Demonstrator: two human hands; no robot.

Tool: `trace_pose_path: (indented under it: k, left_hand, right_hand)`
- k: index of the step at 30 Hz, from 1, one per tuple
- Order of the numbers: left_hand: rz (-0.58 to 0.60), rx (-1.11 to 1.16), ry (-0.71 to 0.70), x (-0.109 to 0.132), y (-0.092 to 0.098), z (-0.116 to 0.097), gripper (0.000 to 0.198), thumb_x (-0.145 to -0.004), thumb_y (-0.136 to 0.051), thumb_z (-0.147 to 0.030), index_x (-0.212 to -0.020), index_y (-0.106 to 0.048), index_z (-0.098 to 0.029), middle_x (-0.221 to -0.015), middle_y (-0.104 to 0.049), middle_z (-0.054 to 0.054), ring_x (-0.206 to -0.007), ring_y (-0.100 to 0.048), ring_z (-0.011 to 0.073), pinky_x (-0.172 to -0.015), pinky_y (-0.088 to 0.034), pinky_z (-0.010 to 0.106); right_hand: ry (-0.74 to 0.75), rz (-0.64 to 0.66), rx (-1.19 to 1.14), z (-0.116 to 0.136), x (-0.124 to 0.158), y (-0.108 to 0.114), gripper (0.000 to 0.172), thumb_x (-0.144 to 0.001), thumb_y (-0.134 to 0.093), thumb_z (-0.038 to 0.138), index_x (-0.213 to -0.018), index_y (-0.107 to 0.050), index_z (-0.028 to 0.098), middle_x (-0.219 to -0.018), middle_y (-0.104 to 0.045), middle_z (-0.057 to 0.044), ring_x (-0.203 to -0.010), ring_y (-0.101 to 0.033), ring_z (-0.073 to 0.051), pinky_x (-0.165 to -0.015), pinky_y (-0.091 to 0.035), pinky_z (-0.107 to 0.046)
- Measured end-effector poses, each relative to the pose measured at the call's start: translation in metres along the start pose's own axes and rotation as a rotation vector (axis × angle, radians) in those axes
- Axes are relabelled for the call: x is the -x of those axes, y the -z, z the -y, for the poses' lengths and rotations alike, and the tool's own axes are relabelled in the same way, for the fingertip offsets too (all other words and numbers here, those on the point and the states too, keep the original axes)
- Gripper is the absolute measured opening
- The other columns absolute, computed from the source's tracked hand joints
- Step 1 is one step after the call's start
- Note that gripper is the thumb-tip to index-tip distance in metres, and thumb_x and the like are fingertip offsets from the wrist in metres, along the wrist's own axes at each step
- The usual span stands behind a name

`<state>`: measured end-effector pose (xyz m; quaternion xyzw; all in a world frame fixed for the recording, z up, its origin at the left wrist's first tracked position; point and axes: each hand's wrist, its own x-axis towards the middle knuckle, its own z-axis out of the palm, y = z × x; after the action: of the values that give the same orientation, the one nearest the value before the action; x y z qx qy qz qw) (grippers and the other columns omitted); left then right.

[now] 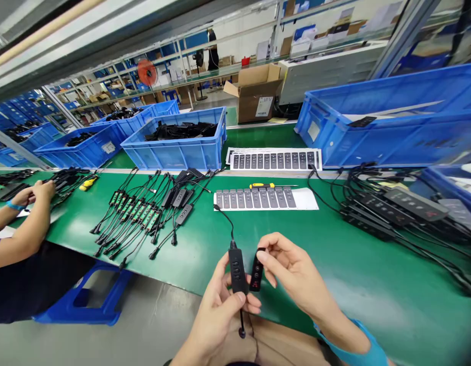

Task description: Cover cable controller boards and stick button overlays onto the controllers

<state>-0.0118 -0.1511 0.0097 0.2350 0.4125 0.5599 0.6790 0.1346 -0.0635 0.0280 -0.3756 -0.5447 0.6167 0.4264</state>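
My left hand (pixel 224 300) is closed around a black inline controller (pixel 236 269), a slim box with a column of raised buttons and a cable from each end. Its upper cable curves toward a sheet of grey labels (pixel 254 199) on the bench. Between the thumb and fingers of my right hand (pixel 287 264) is a dark label strip (pixel 256 272) with small printed symbols and a red mark. The strip hangs upright just right of the controller. Whether their edges touch, I cannot tell.
A yellow screwdriver (pixel 263 186) lies behind the label sheet. Opened controllers with green circuit boards (pixel 138 211) spread to the left. Finished-looking controllers (pixel 388 208) pile up at right. Blue bins (pixel 174 152) line the back. A co-worker's hands (pixel 37 193) are at far left.
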Motion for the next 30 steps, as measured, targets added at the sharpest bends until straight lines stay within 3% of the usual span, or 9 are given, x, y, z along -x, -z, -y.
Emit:
trace_pose_path:
  k: [5, 12, 30]
  left_hand:
    - [0.103, -0.007, 0.041, 0.0078, -0.0034, 0.0023, 0.071, -0.078, -0.078, -0.027, -0.142, -0.047, -0.027, -0.11, -0.066, 0.01, -0.084, -0.072, 0.021, -0.075, -0.057, 0.031]
    - [0.168, -0.007, 0.029, 0.0089, -0.001, 0.0045, 0.058, -0.084, -0.073, -0.022, -0.138, -0.051, -0.026, -0.113, -0.068, 0.011, -0.091, -0.073, 0.023, -0.078, -0.058, 0.029]
    - [0.155, -0.033, 0.067, 0.0096, 0.0003, 0.0029, 0.059, -0.085, -0.071, -0.022, -0.14, -0.048, -0.025, -0.115, -0.069, 0.013, -0.095, -0.073, 0.0244, -0.083, -0.058, 0.032]
  right_hand:
    - [-0.095, 0.075, 0.01, -0.0034, 0.0072, -0.0073, 0.036, -0.08, -0.07, 0.052, -0.087, -0.062, 0.017, -0.063, -0.05, 0.004, -0.042, -0.045, -0.006, -0.038, -0.037, -0.018]
    - [-0.133, 0.04, 0.013, -0.0047, 0.0112, -0.0089, 0.034, -0.077, -0.073, 0.05, -0.086, -0.066, 0.018, -0.063, -0.05, 0.003, -0.044, -0.042, -0.006, -0.038, -0.041, -0.017]
    - [-0.213, 0.049, -0.031, -0.0061, 0.0098, -0.0124, 0.036, -0.074, -0.075, 0.052, -0.085, -0.067, 0.02, -0.064, -0.048, 0.004, -0.045, -0.039, -0.006, -0.041, -0.048, -0.019]
